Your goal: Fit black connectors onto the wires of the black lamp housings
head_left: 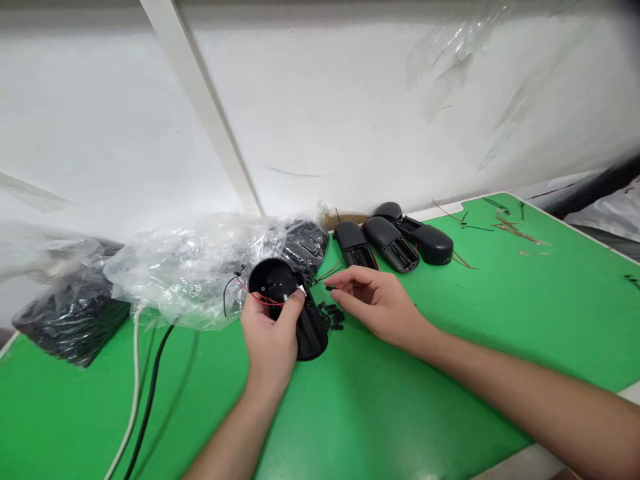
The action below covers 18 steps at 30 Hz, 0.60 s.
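Observation:
My left hand [270, 340] grips a black plastic housing [311, 331] with a round open end, its thumb resting across the rim. Thin red wires [260, 297] and a black wire [227, 293] run from the housing, and a small white piece [301, 290] sits at its rim. My right hand [377, 303] hovers beside it, with a small black piece [330, 288] at the fingertips. I cannot tell whether those fingers hold the piece. Several small black parts [334, 317] lie on the green work mat [400, 400] just below.
Several black oval shells [391, 245] lie in a row at the mat's back edge, with loose wires [515, 230] to the right. Clear plastic bags of black parts [300, 247] sit back left. White and black cables [150, 393] cross the mat's left side. A white wall stands behind.

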Each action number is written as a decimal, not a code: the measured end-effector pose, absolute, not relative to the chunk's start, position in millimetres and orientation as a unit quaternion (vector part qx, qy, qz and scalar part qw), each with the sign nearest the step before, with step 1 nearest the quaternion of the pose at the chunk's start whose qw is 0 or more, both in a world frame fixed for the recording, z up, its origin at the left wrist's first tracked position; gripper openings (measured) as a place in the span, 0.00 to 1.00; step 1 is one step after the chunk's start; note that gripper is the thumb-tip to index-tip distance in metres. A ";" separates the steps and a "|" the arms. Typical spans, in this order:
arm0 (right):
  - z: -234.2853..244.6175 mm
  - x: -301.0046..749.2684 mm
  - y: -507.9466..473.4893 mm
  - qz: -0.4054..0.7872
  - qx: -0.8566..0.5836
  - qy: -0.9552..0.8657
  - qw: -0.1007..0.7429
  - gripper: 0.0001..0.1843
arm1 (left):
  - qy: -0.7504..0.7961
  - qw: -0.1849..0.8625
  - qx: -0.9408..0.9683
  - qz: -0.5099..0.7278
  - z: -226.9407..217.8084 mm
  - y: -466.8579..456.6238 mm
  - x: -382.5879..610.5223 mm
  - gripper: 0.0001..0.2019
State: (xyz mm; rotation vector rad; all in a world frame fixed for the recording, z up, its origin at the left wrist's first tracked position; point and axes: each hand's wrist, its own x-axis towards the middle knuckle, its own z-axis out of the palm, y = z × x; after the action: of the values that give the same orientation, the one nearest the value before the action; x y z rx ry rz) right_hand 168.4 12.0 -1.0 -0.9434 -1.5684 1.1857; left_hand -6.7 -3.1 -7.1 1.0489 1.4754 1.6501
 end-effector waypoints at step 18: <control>3.5 165.9 11.6 0.605 -0.373 -0.543 0.449 0.08 | 0.567 0.334 0.450 0.604 2.1 -15.6 6.1 0.17</control>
State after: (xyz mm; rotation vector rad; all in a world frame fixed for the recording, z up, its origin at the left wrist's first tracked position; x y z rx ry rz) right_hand 165.9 11.6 3.5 -0.9217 -1.3426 1.4957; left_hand 6.1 -15.6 2.1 1.1735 1.4792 1.5779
